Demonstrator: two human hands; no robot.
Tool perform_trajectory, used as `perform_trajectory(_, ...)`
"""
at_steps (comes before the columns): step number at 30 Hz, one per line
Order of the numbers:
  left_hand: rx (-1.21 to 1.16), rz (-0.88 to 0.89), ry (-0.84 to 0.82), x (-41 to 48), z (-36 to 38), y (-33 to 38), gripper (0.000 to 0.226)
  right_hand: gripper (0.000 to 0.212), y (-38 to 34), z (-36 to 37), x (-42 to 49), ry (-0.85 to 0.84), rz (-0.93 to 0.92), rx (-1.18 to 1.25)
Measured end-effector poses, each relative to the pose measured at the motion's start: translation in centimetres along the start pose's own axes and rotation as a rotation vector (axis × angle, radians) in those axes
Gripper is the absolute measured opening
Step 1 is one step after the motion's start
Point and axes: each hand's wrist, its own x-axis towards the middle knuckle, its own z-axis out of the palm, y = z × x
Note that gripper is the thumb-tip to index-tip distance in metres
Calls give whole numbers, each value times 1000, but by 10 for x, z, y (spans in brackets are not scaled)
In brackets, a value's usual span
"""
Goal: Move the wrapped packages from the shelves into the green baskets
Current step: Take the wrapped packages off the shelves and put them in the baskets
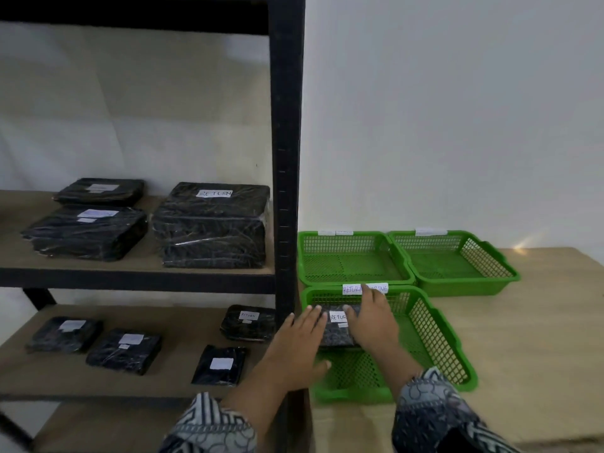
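1. Both hands reach into the nearest green basket on the desk. The left hand and right hand lie flat with fingers spread on either side of a black wrapped package that sits in the basket; I cannot tell whether they grip it or only rest against it.
2. The package's white label reads "RETUR…" and shows between the two sets of fingers.
3. Just left of the left fingers stands the black upright post of the shelf unit, between basket and shelves.
4. Beyond the fingertips sit two more green baskets, the left one and the right one, side by side. Three baskets in all.
5. Left of the fingers, four packages lie on the lower shelf; above, three on the upper shelf. Eight packages altogether.
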Motion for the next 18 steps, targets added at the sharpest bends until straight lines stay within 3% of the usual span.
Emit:
perform_trajectory(9,109,133,278,-82,-85,-39,76,62,-105,-74,-77,363,-152,-75)
perform_trajectory(18,251,74,524,-165,-199,-102,75,60,-244,-136,-137,591,-405,-127)
